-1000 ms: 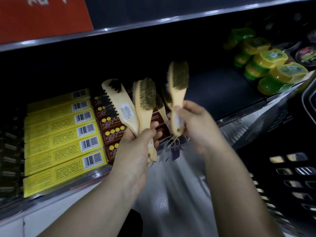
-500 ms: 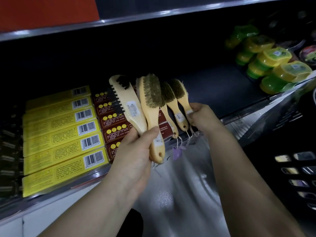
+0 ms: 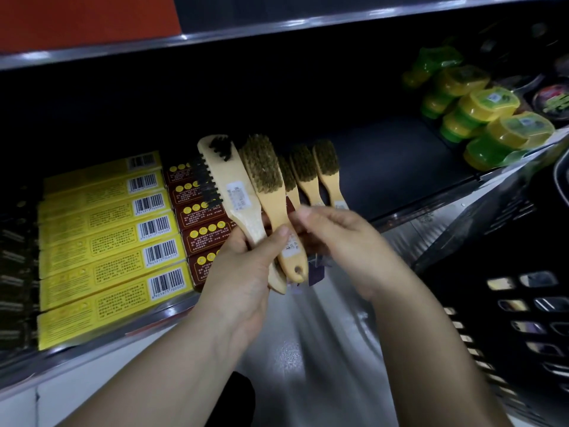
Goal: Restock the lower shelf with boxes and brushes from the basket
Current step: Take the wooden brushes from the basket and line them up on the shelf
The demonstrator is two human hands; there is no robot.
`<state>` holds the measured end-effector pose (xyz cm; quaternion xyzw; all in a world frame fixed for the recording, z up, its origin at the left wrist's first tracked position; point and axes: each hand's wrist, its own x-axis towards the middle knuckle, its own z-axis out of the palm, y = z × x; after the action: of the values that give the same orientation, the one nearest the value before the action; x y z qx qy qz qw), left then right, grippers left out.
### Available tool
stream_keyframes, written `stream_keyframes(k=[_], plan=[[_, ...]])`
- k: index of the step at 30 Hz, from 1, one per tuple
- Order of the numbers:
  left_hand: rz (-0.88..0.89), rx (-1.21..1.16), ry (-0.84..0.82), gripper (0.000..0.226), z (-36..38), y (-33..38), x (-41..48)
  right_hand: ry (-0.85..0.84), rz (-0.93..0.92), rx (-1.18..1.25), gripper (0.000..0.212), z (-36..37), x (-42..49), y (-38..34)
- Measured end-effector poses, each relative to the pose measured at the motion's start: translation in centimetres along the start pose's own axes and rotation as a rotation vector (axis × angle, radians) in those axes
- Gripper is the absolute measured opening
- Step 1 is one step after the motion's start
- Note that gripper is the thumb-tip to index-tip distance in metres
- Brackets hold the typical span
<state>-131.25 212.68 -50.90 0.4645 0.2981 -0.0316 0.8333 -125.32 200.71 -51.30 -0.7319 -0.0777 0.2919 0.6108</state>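
My left hand [image 3: 243, 272] grips two wooden brushes by their handles in front of the lower shelf [image 3: 431, 167]: a black-bristle brush [image 3: 221, 177] and a brown-bristle brush [image 3: 266, 177]. My right hand [image 3: 335, 238], blurred, sits just right of them, its thumb and fingertips at the brown-bristle brush's handle; whether it grips is unclear. Three small brown-bristle brushes [image 3: 308, 177] lie side by side on the shelf behind my hands, handles toward me. The black basket [image 3: 523, 303] stands at the lower right.
Yellow boxes [image 3: 104, 251] with barcodes fill the shelf's left, dark red boxes [image 3: 203, 232] next to them. Green-and-yellow tubs [image 3: 489, 121] stand at the shelf's right. A dark bare stretch of shelf lies between brushes and tubs. An upper shelf edge [image 3: 277, 26] overhangs.
My right hand laid its brush on the shelf beside the other two, let go, and moved left to the brushes in my left hand.
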Motion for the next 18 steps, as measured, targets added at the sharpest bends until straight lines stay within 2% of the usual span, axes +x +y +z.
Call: stream_keyframes(k=[2, 5, 7, 9, 11, 13, 15, 18], plan=[[-0.019, -0.026, -0.030, 0.022, 0.1, -0.1, -0.1, -0.087, -0.014, 0.047, 0.015, 0.3, -1.2, -0.1], [-0.098, -0.037, -0.051, 0.026, 0.2, -0.3, -0.2, -0.078, 0.017, 0.068, 0.026, -0.5, -2.2, 0.5], [-0.123, -0.061, -0.027, 0.024, 0.3, -0.4, -0.2, 0.030, 0.025, 0.117, 0.027, -1.6, -2.4, 1.0], [-0.117, -0.068, 0.007, 0.024, 0.4, -0.4, -0.1, 0.240, 0.004, 0.126, 0.026, -3.1, -1.9, 1.3], [-0.112, -0.048, 0.046, 0.030, 0.2, -0.5, 0.0, 0.459, -0.016, 0.004, 0.022, -5.0, -0.6, 1.5], [-0.116, -0.029, 0.059, 0.029, 0.2, -0.5, 0.0, 0.607, -0.003, -0.112, 0.019, -6.8, 1.3, 2.1], [-0.128, -0.023, 0.076, 0.027, 0.2, -0.5, -0.1, 0.659, 0.049, -0.213, 0.018, -8.0, 3.6, 3.1], [-0.102, -0.003, 0.038, 0.031, 0.2, -0.6, 0.0, 0.604, 0.138, -0.332, 0.011, -8.5, 6.4, 4.6]])
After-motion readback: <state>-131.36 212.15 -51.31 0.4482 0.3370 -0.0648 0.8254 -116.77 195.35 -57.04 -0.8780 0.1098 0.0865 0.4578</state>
